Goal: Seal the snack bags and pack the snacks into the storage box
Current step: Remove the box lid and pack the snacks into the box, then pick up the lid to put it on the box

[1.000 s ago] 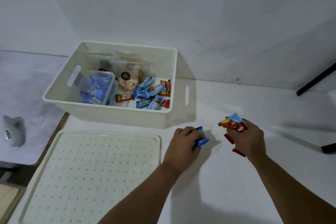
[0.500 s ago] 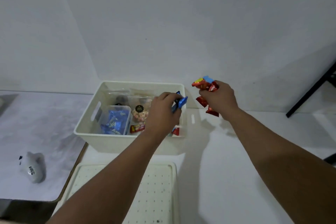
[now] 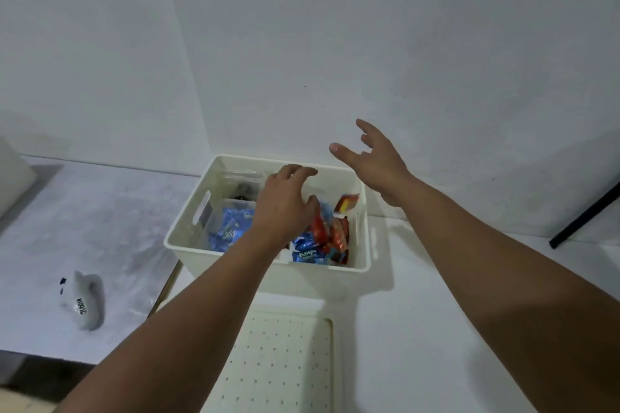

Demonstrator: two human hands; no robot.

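The box [image 3: 188, 238] sits on the white bench [image 3: 436, 328], close to the wall [image 3: 335, 26]. In its right part lies a loose heap of snacks [image 3: 330, 234], red and blue wrappers mixed, with one red-and-yellow pack [image 3: 347, 203] leaning against the right wall. In the left part a clear tub [image 3: 214, 221] holds more blue packs [image 3: 231, 231], and behind it stand clear bags [image 3: 245, 181], partly hidden.

The left hand [image 3: 285, 208] hangs over the middle of the box, palm down, its grip loose and half spread, fingers curled a little, with nothing in it. The right hand [image 3: 379, 157] is raised above the box's far right corner, grip wide open, fingers splayed and empty.

In front of the box, touching or just beside it, lies the lid [image 3: 285, 362], flat and dotted with small holes. To the left, on a pale sheet [image 3: 84, 211] laid over a lower surface, a small white object [image 3: 84, 302] with dark lettering lies well apart from the box. A dark bar [image 3: 583, 214] slants at the far right edge.
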